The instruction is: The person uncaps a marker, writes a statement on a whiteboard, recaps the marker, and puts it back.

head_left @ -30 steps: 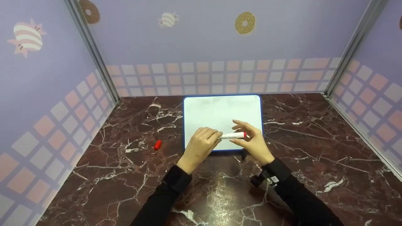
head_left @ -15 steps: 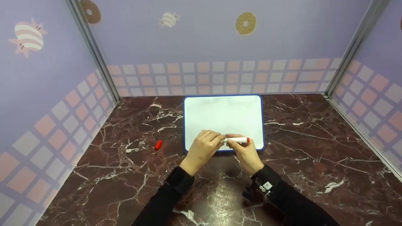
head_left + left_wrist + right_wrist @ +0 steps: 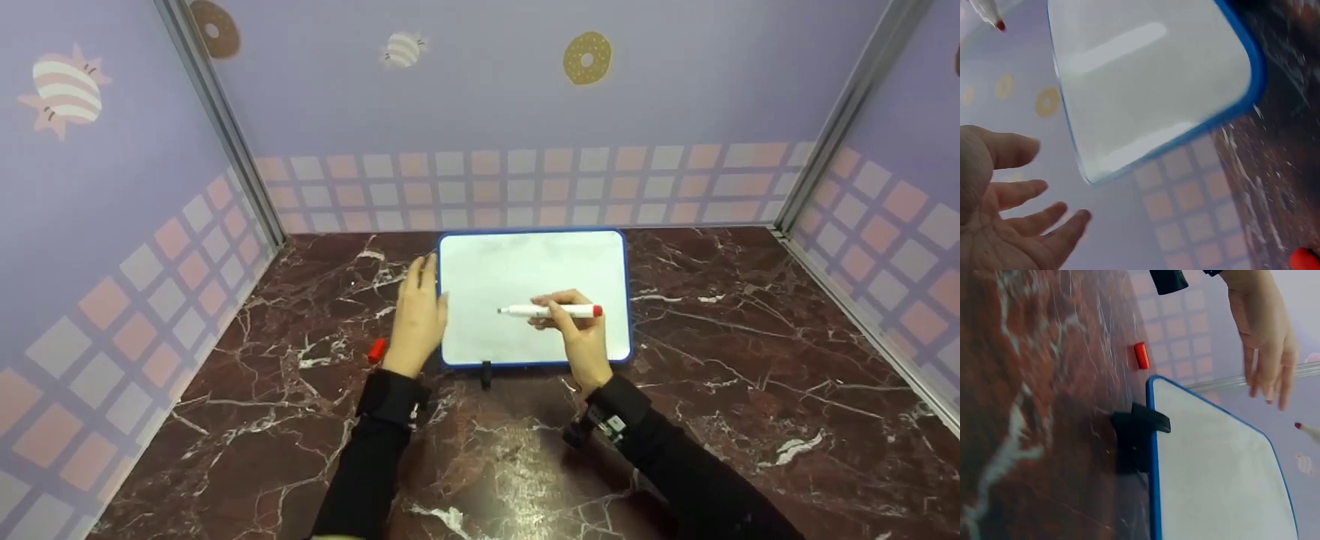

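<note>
A blue-rimmed whiteboard (image 3: pixel 517 270) stands in the middle of the table, its white surface bare. In front of it my right hand (image 3: pixel 585 341) pinches an uncapped whiteboard marker (image 3: pixel 559 310) between thumb and fingers. The marker lies nearly level, dark tip to the left and red end to the right. My left hand (image 3: pixel 416 326) is beside the board's left edge, fingers extended and holding nothing. The left wrist view shows that hand (image 3: pixel 1022 208) with fingers spread, apart from the board. A red marker cap (image 3: pixel 376 351) lies on the table just left of my left hand.
A black stand foot (image 3: pixel 486 375) juts out from the board's lower edge, also visible in the right wrist view as a black support (image 3: pixel 1151 417). Purple patterned walls (image 3: pixel 495 97) enclose the dark marbled table (image 3: pixel 750 360) at the back and sides.
My left hand has let go of the marker and moved left to the board's side. My right hand, open near the red end earlier, has taken the marker and raised it before the board.
</note>
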`<move>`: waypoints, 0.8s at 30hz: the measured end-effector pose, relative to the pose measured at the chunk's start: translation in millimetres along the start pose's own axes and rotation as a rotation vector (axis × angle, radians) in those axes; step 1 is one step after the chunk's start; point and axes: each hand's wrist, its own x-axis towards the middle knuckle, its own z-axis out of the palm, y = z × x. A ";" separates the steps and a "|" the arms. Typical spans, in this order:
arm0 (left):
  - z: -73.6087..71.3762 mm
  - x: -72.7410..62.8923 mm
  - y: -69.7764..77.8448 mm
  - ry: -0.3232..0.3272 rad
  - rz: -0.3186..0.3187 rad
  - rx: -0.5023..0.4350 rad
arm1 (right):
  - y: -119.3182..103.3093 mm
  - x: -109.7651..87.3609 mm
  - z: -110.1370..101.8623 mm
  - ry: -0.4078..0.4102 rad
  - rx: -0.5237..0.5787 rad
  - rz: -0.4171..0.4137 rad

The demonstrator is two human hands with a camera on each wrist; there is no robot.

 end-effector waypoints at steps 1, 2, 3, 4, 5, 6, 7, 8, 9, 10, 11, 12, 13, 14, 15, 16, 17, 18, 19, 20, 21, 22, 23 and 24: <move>-0.6 1.5 -5.4 -0.035 -0.045 -0.016 | 1.3 3.1 2.7 -0.019 -0.027 -0.021; -0.8 2.8 -10.5 -0.071 -0.079 -0.039 | 3.1 6.1 5.5 -0.032 -0.059 -0.037; -0.6 3.8 -14.9 -0.109 -0.108 -0.071 | 5.0 9.2 8.4 -0.042 -0.089 -0.050; -0.3 4.6 -18.8 -0.147 -0.134 -0.106 | 7.2 12.1 11.7 -0.047 -0.120 -0.064; 0.4 5.4 -22.2 -0.182 -0.155 -0.145 | 9.8 14.9 15.0 -0.047 -0.153 -0.077; 1.1 6.0 -24.9 -0.217 -0.180 -0.189 | 12.8 17.6 18.4 -0.042 -0.190 -0.090; 2.1 6.4 -27.4 -0.245 -0.197 -0.225 | 16.0 20.3 21.8 -0.036 -0.231 -0.103; 3.3 6.4 -29.5 -0.267 -0.214 -0.255 | 19.3 22.7 25.2 -0.028 -0.272 -0.111; 4.6 6.2 -31.3 -0.280 -0.229 -0.279 | 22.5 24.9 28.6 -0.023 -0.308 -0.120; 6.0 6.0 -33.0 -0.285 -0.241 -0.296 | 25.7 26.9 31.9 -0.021 -0.344 -0.128; 7.3 5.6 -34.4 -0.285 -0.252 -0.313 | 28.4 28.6 35.2 -0.021 -0.376 -0.133; 8.7 4.9 -35.7 -0.283 -0.262 -0.326 | 30.1 29.9 38.5 -0.024 -0.402 -0.139; 10.0 4.4 -37.0 -0.276 -0.268 -0.333 | 29.8 30.6 42.0 -0.030 -0.418 -0.144; 11.1 3.9 -38.0 -0.267 -0.275 -0.341 | 28.9 31.1 45.3 -0.035 -0.427 -0.149; 12.1 3.4 -38.9 -0.259 -0.279 -0.350 | 27.2 31.4 48.5 -0.040 -0.433 -0.153; 12.9 3.0 -39.7 -0.252 -0.281 -0.357 | 24.8 31.8 51.5 -0.045 -0.432 -0.156; 13.6 2.8 -40.3 -0.247 -0.283 -0.365 | 22.3 32.2 54.1 -0.048 -0.430 -0.161; 13.9 2.9 -40.6 -0.245 -0.286 -0.371 | 19.9 32.8 56.3 -0.048 -0.429 -0.166; 13.8 2.9 -40.6 -0.243 -0.290 -0.377 | 18.1 33.7 58.3 -0.047 -0.427 -0.167; 13.6 3.0 -40.6 -0.241 -0.292 -0.382 | 17.7 35.0 59.6 -0.046 -0.426 -0.168; 13.4 3.2 -40.4 -0.240 -0.294 -0.386 | 17.5 36.2 60.7 -0.046 -0.426 -0.170; 13.2 3.5 -40.3 -0.238 -0.297 -0.387 | 17.7 37.5 61.6 -0.045 -0.428 -0.169; 13.1 3.8 -40.3 -0.236 -0.300 -0.391 | 18.3 38.8 62.4 -0.043 -0.432 -0.170; 13.0 3.9 -40.2 -0.234 -0.303 -0.393 | 18.8 40.0 63.2 -0.040 -0.439 -0.170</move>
